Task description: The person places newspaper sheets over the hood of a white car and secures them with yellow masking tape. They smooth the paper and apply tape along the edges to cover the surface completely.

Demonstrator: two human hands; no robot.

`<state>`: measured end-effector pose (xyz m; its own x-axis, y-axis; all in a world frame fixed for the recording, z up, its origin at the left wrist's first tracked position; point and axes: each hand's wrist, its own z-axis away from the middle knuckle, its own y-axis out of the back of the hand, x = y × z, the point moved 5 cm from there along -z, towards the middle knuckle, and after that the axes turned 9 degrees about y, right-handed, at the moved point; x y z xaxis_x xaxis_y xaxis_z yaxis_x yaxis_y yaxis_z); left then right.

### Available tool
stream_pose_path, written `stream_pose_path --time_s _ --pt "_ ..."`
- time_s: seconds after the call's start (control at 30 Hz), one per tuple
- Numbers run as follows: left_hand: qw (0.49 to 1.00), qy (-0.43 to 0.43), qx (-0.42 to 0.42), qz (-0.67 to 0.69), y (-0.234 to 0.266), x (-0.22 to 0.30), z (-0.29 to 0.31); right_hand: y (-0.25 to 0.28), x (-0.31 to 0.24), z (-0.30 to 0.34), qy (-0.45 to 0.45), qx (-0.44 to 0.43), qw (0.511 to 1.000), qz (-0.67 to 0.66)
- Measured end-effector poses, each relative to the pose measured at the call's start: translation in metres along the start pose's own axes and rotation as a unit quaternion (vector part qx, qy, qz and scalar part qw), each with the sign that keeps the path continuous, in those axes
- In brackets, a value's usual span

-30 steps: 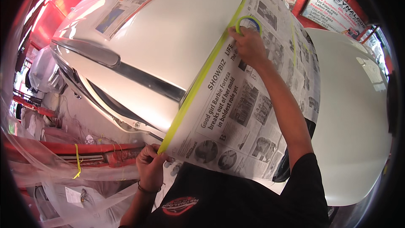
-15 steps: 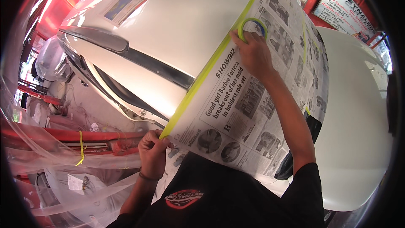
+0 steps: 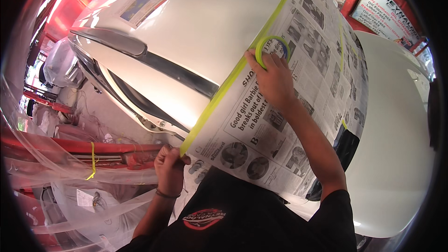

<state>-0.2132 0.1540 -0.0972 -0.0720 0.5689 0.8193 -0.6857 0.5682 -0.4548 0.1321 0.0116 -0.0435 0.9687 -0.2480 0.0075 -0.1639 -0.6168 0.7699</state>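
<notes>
A printed newspaper sheet (image 3: 280, 149) lies over the white car panel (image 3: 205, 28), bordered along its left edge by a yellow-green masking tape strip (image 3: 217, 98). My right hand (image 3: 275, 77) grips the roll of masking tape (image 3: 261, 52), a yellow-green ring with a blue inner side, its fingers resting close to the taped edge. At the near end of the strip, my left hand (image 3: 169, 170) is closed around the tape's end by the sheet's corner. The exact fingertip contact there is partly hidden.
Another newspaper piece (image 3: 151, 2) lies farther up the white panel, near a dark trim strip (image 3: 179, 72). To the left are a red bar (image 3: 126, 151) and clear plastic sheeting (image 3: 51, 226). A second white rounded panel (image 3: 396, 144) stands at right.
My right hand has slid nearer along the taped edge, bringing the tape roll with it. My left hand stays at the near corner. The view has shifted slightly.
</notes>
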Motion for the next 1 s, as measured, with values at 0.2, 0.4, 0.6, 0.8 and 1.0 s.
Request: stream_pose_path --time_s 0.2,0.4,0.6,0.8,1.0 --pt "0.994 0.05 0.037 -0.088 -0.017 0.028 -0.019 -0.002 0.0 0.002 0.014 0.023 0.999 0.025" --pt "0.925 -0.004 -0.094 -0.369 -0.065 0.059 -0.038 0.003 0.0 -0.005 0.02 -0.006 1.0 -0.019" --pt "0.898 -0.133 -0.059 -0.415 -0.087 0.07 -0.026 0.009 -0.002 -0.006 0.014 -0.035 0.998 -0.06" --pt "0.879 -0.21 -0.068 -0.422 -0.086 0.073 -0.032 0.008 -0.014 -0.004 0.016 -0.056 0.998 -0.026" --pt "0.88 -0.23 -0.082 -0.407 -0.081 0.07 -0.039 0.011 -0.028 -0.004 0.008 -0.066 0.998 -0.016"
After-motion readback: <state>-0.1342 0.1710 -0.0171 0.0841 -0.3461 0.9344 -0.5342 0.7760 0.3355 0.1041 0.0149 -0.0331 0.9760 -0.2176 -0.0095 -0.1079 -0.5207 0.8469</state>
